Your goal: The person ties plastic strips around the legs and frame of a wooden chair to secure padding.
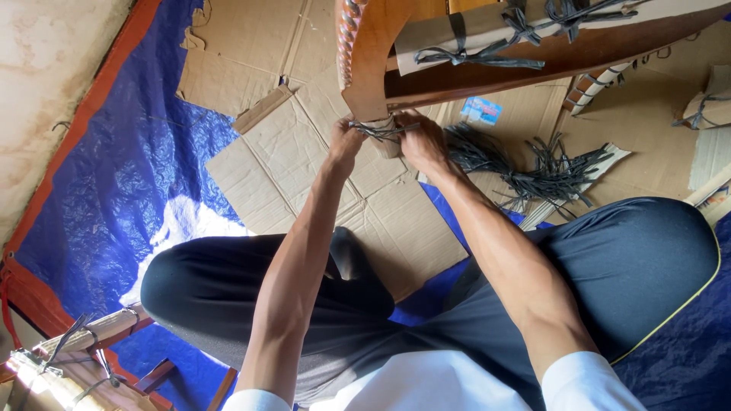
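Wooden furniture frame (457, 72) overhangs the far centre, closing the space above the hands (384, 141). Flattened cardboard (304, 164) on the floor to the left of the hands lies open, as does the blue tarp (114, 198) further left. To the right, a heap of dark ties (525, 171) blocks the floor. Near side is closed by both bent knees (632, 259).

Small label (481, 111) lay on cardboard floor sheet (320, 152), right of centre, just under wooden frame (533, 61); rectangular, blue with white and bit of red, slightly tilted. Cardboard wrap (472, 30) sat around frame rail at top, plain brown, tied with dark straps (487, 55). Second wrapped piece (704, 110) stood at right edge, also brown, strapped. No screens or signs seen.
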